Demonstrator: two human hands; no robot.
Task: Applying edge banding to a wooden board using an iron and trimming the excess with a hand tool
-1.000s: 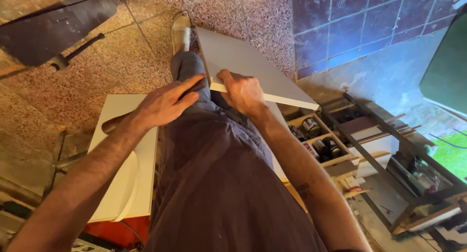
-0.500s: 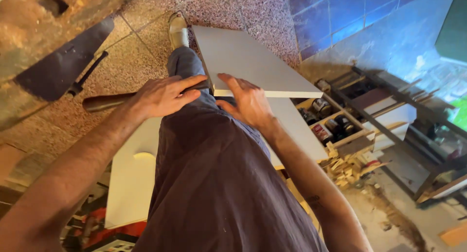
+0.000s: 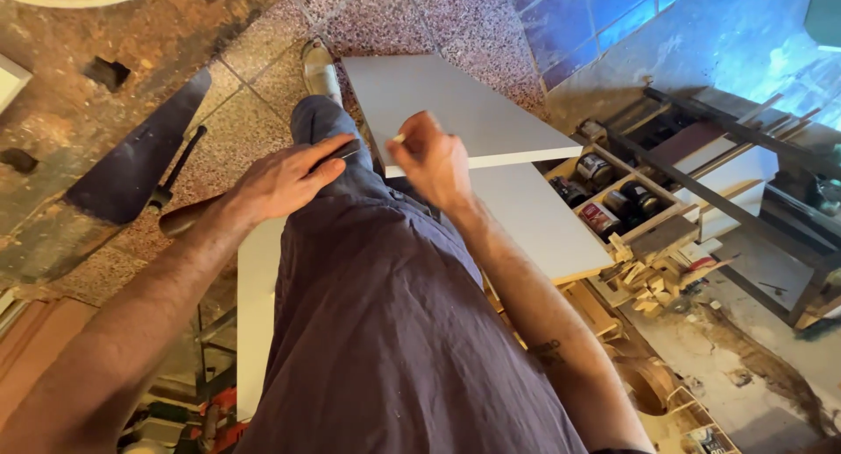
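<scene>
Fingers (image 3: 396,143) pinch small peg | wooden tray (image 3: 653,230) holds jars (image 3: 613,204)

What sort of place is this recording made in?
Most likely a small woodworking or furniture workshop: white boards lie on a terrazzo floor, offcuts of wood are heaped beside a wooden rack of tins, and the right hand rests at a board's edge.

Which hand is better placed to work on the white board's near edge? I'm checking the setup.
Probably the right hand: it pinches a small thin pin beside the flat white rectangular board. The left hand lies flat on the knee.
</scene>
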